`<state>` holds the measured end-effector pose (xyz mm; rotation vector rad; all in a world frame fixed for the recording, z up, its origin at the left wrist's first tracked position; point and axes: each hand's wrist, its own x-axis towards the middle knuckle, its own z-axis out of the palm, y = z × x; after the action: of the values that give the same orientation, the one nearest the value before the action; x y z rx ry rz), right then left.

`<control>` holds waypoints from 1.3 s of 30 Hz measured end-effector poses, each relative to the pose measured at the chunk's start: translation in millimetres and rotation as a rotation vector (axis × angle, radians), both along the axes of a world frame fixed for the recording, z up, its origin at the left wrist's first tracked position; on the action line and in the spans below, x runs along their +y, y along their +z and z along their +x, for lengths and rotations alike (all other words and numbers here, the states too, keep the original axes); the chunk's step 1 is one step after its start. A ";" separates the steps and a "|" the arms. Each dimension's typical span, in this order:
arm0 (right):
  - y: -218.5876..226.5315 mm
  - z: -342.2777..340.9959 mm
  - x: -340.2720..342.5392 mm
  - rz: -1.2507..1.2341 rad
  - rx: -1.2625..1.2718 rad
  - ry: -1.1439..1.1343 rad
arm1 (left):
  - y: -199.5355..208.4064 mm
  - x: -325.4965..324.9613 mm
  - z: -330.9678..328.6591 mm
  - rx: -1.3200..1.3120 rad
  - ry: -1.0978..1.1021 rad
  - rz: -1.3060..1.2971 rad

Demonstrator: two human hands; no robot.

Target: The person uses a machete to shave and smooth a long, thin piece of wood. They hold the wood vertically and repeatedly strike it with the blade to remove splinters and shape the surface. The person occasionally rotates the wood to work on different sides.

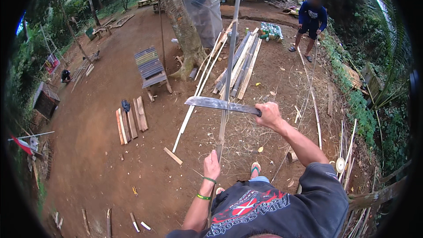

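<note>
My right hand is closed around the dark handle of a machete. Its long, worn blade points left and lies across a long grey-brown bamboo strip. That strip stretches from near my body up to the far side of the yard. Low on the strip, my left hand is closed on it, with green and yellow bands at the wrist. Whether the blade's edge bites into the strip cannot be made out.
Bamboo poles and split pieces lie ahead, near a leaning tree trunk. A person stands far right, holding a thin line or strip. Short boards and a small corrugated-topped stand are left. Shavings litter the dirt.
</note>
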<state>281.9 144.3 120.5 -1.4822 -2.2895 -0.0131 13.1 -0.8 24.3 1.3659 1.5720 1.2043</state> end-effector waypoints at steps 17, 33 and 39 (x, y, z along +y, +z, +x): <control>-36.3 -30.3 -21.0 0.095 -0.166 0.466 | -9.0 -20.1 -26.0 0.028 -0.085 -0.047; -37.3 -8.5 45.1 0.120 -0.123 0.206 | -70.0 -12.6 -54.3 0.184 -0.016 0.129; 38.1 9.2 72.3 -0.076 -0.040 -0.246 | -49.2 -38.0 -49.4 -0.130 -0.067 -0.205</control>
<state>291.1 216.6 158.6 -1.8096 -2.1449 -0.0270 -36.3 -38.8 -24.9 1.1756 1.5016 1.0391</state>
